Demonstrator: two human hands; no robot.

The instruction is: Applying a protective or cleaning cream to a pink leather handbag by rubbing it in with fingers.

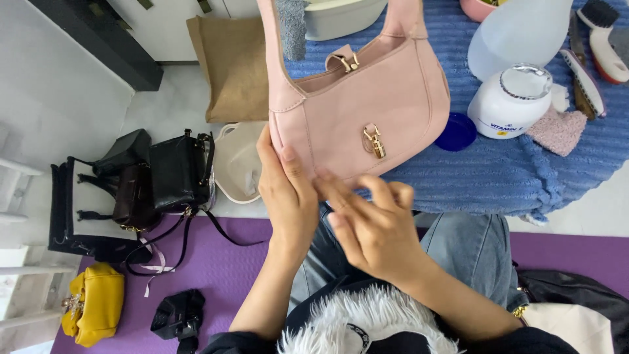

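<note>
Pink bag (367, 98) is up at 12 o'clock, over the blue cloth (498, 170). Left hand (288, 193) grips its bottom corner w/ thumb on the front. Right hand (373, 226) is open, fingers just touching the bag's bottom edge. White jar (508, 105) at 2 o'clock, black bags (164, 177) at 9, yellow bag (95, 301) at 8.

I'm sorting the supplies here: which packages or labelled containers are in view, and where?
White jar: on the blue cloth, right of the pink handbag; round, clear lid, blue-and-yellow label.
Frosted bottle: behind the jar; pale, no label showing.
Brown paper bag: on the floor, left of the handbag; plain.
</note>
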